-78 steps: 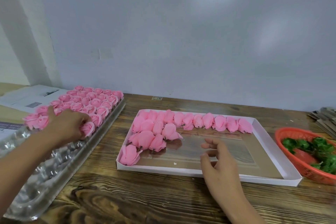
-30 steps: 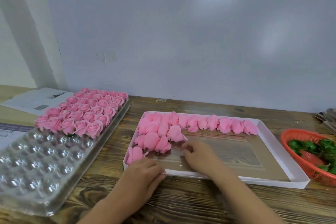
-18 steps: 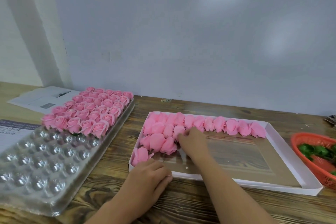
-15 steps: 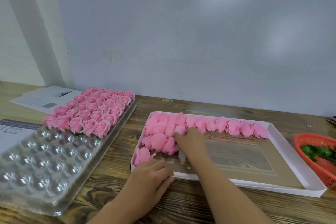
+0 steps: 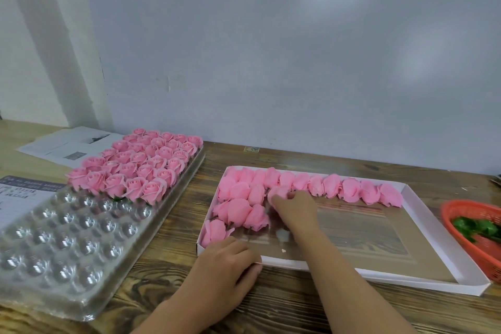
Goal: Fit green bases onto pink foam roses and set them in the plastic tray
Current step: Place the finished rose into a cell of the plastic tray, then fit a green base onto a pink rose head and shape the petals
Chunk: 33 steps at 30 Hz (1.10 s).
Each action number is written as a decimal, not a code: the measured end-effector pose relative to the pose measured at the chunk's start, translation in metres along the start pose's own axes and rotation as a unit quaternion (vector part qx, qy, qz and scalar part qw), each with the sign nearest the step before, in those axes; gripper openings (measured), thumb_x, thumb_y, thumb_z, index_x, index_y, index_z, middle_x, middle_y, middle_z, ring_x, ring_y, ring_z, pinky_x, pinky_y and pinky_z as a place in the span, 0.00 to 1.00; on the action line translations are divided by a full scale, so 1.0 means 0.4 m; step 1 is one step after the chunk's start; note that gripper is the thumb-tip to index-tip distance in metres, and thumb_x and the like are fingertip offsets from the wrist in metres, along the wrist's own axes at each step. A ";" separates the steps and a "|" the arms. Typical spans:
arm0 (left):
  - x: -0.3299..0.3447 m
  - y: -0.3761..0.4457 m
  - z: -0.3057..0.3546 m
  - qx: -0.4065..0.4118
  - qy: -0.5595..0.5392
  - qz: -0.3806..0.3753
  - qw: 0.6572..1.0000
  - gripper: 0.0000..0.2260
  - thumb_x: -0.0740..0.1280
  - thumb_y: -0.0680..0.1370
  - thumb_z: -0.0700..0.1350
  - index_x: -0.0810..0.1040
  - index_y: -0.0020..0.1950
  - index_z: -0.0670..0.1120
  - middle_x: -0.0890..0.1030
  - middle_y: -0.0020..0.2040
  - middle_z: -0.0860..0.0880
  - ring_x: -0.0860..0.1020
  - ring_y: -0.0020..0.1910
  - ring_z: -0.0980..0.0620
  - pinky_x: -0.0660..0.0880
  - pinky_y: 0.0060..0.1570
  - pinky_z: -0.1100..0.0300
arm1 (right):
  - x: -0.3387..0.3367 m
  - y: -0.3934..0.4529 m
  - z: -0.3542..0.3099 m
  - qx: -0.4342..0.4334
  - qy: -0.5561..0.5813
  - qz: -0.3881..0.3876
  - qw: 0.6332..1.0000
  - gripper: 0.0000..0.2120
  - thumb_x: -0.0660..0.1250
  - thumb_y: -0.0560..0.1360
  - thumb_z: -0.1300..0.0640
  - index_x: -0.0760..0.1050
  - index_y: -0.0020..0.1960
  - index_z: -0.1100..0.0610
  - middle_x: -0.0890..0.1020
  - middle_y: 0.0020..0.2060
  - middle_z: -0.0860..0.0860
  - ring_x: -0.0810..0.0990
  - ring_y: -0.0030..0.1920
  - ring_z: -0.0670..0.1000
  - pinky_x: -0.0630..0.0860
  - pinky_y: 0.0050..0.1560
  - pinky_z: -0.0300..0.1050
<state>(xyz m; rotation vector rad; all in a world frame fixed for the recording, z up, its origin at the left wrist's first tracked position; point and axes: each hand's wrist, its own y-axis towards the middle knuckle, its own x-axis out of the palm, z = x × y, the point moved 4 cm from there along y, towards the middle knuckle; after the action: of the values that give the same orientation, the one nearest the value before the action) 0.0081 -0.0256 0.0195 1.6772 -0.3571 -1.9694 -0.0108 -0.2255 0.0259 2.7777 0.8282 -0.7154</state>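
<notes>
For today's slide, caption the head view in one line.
Right hand picks a pink foam rose from the white cardboard box; left hand steadies it.

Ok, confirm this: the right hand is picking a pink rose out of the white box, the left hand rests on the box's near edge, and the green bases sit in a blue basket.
One thing is wrong: the basket is orange-red, not blue, as the head view shows. The rest holds: the right hand grips a pink rose in the white box, the left hand rests on its near edge, and the green bases sit in that basket.
</notes>
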 end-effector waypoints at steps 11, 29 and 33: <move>0.005 0.087 0.031 -0.274 -0.328 -0.090 0.900 0.21 0.61 0.74 0.70 0.80 0.58 0.59 0.81 0.53 0.65 0.75 0.54 0.74 0.74 0.62 0.65 | -0.188 -0.150 0.057 0.039 0.437 -0.240 0.866 0.04 0.72 0.69 0.60 0.82 0.43 0.59 0.81 0.38 0.58 0.81 0.38 0.51 0.82 0.40 0.42; 0.058 0.208 0.147 -0.226 -0.596 0.023 0.770 0.16 0.72 0.72 0.65 0.84 0.45 0.53 0.84 0.42 0.53 0.83 0.45 0.57 0.78 0.46 0.65 | -0.179 -0.211 0.047 0.008 0.483 -0.327 0.812 0.20 0.63 0.78 0.56 0.74 0.66 0.65 0.79 0.53 0.60 0.79 0.50 0.51 0.78 0.44 0.42; 0.051 0.205 0.155 -0.198 -0.613 0.023 0.765 0.20 0.74 0.67 0.69 0.84 0.46 0.54 0.84 0.41 0.54 0.83 0.43 0.58 0.78 0.43 0.66 | -0.168 -0.210 0.055 0.026 0.477 -0.329 0.815 0.20 0.70 0.74 0.53 0.77 0.62 0.62 0.78 0.54 0.61 0.79 0.49 0.52 0.79 0.42 0.43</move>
<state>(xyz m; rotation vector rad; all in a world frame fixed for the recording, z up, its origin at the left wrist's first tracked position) -0.0361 -0.1130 0.0572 -0.0731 -0.3578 -2.5928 -0.1150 -0.1934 0.0383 2.7627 1.9863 0.7586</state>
